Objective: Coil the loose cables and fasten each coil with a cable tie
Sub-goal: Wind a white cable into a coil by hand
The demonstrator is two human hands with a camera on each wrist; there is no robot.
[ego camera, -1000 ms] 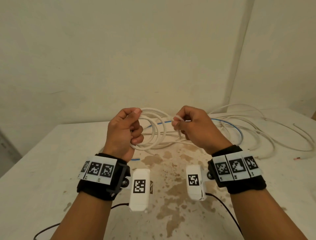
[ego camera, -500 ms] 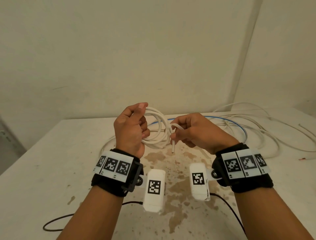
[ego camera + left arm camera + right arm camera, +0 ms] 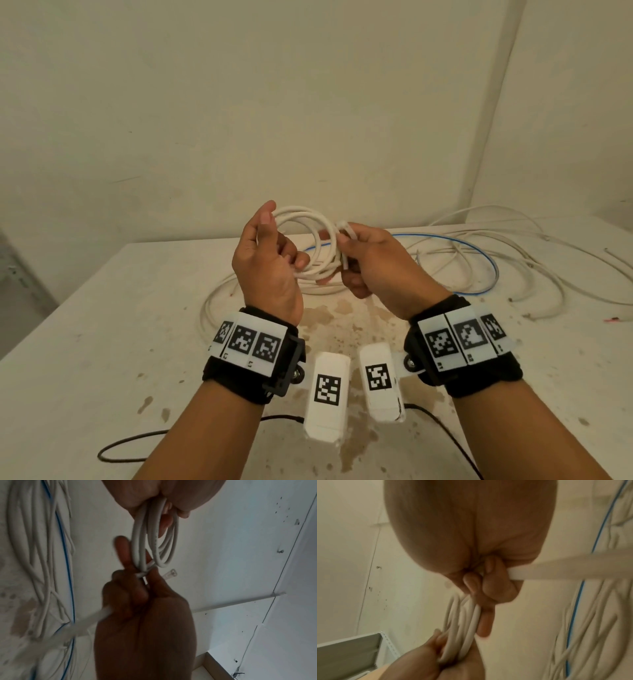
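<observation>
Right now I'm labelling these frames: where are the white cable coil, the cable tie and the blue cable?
white cable coil (image 3: 310, 219): head view, top arc of loops.
cable tie (image 3: 170, 574): left wrist view, its head end.
blue cable (image 3: 493, 270): head view, right bend on the table.

Soft, even, warm-tinted light fills the sharp head view with only faint shadows, straight lines bowing toward its edges, while the left wrist view is dimmer and bluish, its hands dark against pale surfaces, and the right wrist view is smeared by motion blur throughout.
</observation>
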